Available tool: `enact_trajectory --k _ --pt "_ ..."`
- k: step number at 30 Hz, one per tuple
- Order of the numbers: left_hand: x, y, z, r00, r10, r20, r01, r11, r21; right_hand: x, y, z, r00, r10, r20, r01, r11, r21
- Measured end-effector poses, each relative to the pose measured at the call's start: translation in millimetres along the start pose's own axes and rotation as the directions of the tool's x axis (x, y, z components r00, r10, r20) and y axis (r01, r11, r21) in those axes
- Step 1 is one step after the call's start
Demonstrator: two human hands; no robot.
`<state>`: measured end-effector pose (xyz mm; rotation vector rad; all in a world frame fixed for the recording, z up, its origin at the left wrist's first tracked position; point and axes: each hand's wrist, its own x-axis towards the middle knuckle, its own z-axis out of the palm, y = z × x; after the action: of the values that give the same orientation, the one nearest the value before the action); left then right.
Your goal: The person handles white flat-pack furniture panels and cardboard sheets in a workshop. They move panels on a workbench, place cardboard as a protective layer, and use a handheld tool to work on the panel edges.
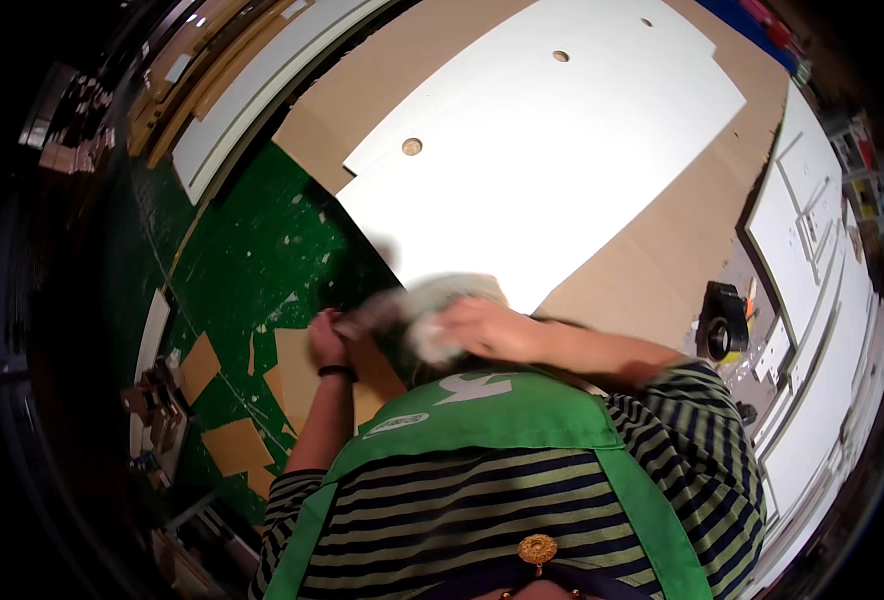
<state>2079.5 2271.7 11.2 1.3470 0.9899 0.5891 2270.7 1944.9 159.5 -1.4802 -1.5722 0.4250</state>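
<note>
A pale, greyish cloth (462, 288), smeared by motion, is bunched in front of my apron at the near edge of a large white panel (542, 170). My right hand (482, 330) is closed on it, fingers bent over the crumpled part. To the left, my left hand (328, 340) is beside the blurred end of the cloth, above the green floor; its fingers are too smeared to show whether they grip it. The panel lies flat on brown cardboard (622, 260) and has several round holes along its left side.
On the right, a black tape dispenser (722, 325) stands near stacked white boards (812, 390). Cardboard scraps (237, 446) lie on the green floor (252, 240) at lower left. Long boards (252, 105) lean together at upper left.
</note>
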Motion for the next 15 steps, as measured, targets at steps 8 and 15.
enact_trajectory --k 8,15 --pt "59.6 133.6 133.1 0.575 0.665 0.477 -0.791 0.302 0.533 -210.5 -116.8 -124.8 0.195 0.629 -0.753 -0.944 -0.089 -0.319" --pt "88.0 130.0 185.9 0.397 0.601 0.694 -0.915 0.204 0.348 -101.8 -78.9 21.5 -0.105 0.96 -0.26 -0.611 0.144 0.778"
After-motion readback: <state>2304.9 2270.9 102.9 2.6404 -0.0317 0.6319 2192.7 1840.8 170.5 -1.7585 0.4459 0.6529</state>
